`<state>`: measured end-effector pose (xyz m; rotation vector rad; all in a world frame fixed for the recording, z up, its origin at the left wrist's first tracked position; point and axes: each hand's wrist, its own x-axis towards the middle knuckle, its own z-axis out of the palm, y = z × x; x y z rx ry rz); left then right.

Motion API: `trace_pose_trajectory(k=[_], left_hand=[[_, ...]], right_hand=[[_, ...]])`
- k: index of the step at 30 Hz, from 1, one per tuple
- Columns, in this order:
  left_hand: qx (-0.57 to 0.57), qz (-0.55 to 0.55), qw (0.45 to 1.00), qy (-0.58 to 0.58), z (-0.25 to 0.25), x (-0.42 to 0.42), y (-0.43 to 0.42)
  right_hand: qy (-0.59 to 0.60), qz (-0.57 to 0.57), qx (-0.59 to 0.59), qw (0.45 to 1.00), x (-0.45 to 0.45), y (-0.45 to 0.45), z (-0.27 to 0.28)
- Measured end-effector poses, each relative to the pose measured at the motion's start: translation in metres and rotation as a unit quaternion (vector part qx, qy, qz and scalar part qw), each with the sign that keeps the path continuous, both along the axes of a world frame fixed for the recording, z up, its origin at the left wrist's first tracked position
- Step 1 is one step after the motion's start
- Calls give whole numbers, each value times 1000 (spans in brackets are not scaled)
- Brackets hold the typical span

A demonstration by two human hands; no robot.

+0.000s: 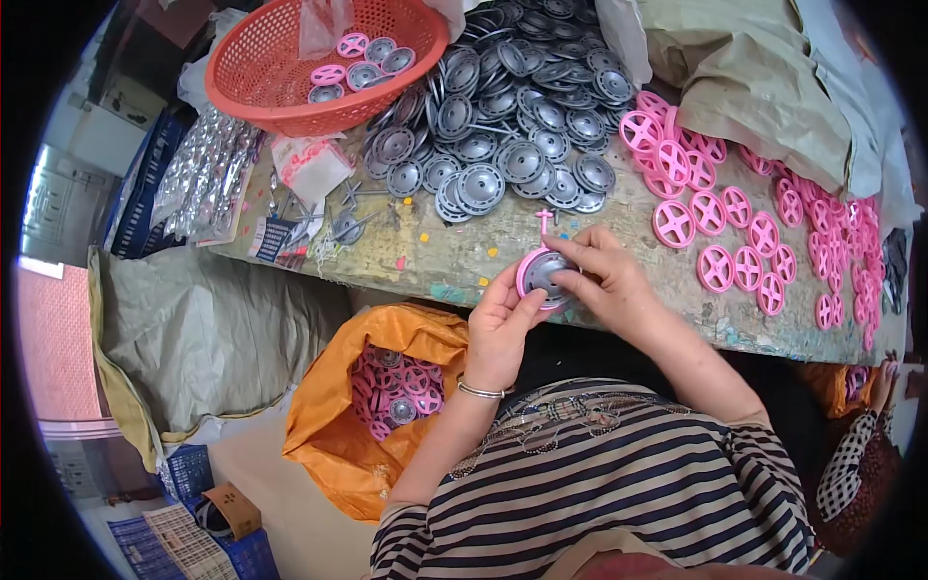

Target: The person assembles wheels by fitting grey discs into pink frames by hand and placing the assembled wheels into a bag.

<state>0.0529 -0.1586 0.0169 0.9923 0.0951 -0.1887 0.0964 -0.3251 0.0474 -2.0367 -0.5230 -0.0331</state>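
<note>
My left hand (505,315) grips the left and lower edge of a round piece (546,277) with a grey disc set in a pink rim, just over the table's front edge. My right hand (604,274) has its fingers and thumb on the right side of the same piece. A small pink stem (545,222) sticks up just beyond it. Behind my hands lies a heap of grey discs (522,160). Pink four-spoked wheels (674,223) are spread on the worn table (435,253) to the right.
A red basket (259,108) with several pink and grey pieces stands at the back left. An orange sack (324,418) of assembled pieces is open below the table. Brown sacking (749,82) covers the back right. Another person's sleeve (839,483) shows at far right.
</note>
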Motion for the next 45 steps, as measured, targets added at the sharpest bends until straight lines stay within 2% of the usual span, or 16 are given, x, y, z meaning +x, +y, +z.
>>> trace_pose_trajectory(k=[1, 4, 5, 9, 15, 17, 20, 21, 24, 26, 30, 33, 36, 39, 42, 45], left_hand=[[12, -4, 1000, -6, -1, -1, 2], [59, -7, 998, -26, 1, -7, 4], [73, -8, 997, -37, 2, -8, 4], [141, 4, 989, -38, -4, -13, 7], [153, -1, 988, -20, 4, -30, 21], [121, 8, 993, 8, 2, -35, 27], [104, 33, 994, 3, 11, -36, 16], [81, 49, 996, 7, 13, -34, 12], [18, 55, 998, -3, 13, -28, 11], [-11, 49, 999, -14, 12, -29, 5], [60, 20, 997, -39, 22, -26, 3], [192, -22, 970, -151, 16, -18, 17], [151, 46, 973, -166, 28, -13, 14], [127, -30, 984, -123, 26, -7, 14], [168, 10, 981, -101, 27, -15, 8], [221, 22, 971, -83, 19, -20, 8]], right_hand=[[-2, -3, -13, 1000, -4, 3, -3], [111, 2, 76, 991, 0, 3, -1], [217, 20, 117, 969, 2, 2, -4], [150, 4, 40, 988, -7, 7, -9], [175, 50, 71, 981, -15, 9, -11], [206, 50, 74, 974, -13, 6, -6], [56, 104, 47, 992, -14, 15, -7], [129, 107, 96, 981, -18, 20, -5], [187, 79, 182, 962, -24, 27, -2], [258, 91, 198, 941, -24, 24, 4], [310, 76, 268, 909, -26, 25, 7], [265, 68, 234, 933, -28, 23, 13], [266, 89, 195, 940, -29, 21, 10], [225, 77, 168, 957, -35, 25, 10], [207, 74, 104, 970, -38, 23, 14], [205, 84, 153, 963, -41, 23, -9]])
